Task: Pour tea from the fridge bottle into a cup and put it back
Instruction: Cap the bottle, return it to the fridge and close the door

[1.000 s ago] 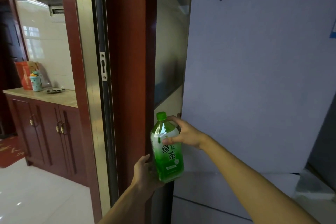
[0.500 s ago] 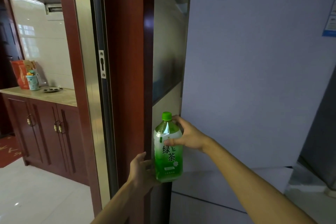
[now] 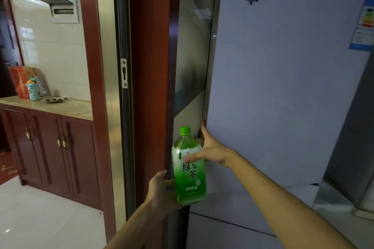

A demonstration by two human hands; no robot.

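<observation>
Green-capped, green-labelled bottle (image 3: 189,168); white fridge door (image 3: 283,87); reddish-brown door frame (image 3: 149,66) and cabinet (image 3: 50,147).

Bare forearms, no sleeves/jewelry.

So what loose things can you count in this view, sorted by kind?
Bottles: 1, the green tea bottle, held by the left hand, with the right hand's thumb across it
Cups: 1, the patterned cup
Bags: 1, the red bag
Dishes: 1, the small dish
Total: 4
The last three sit on the counter.
</observation>
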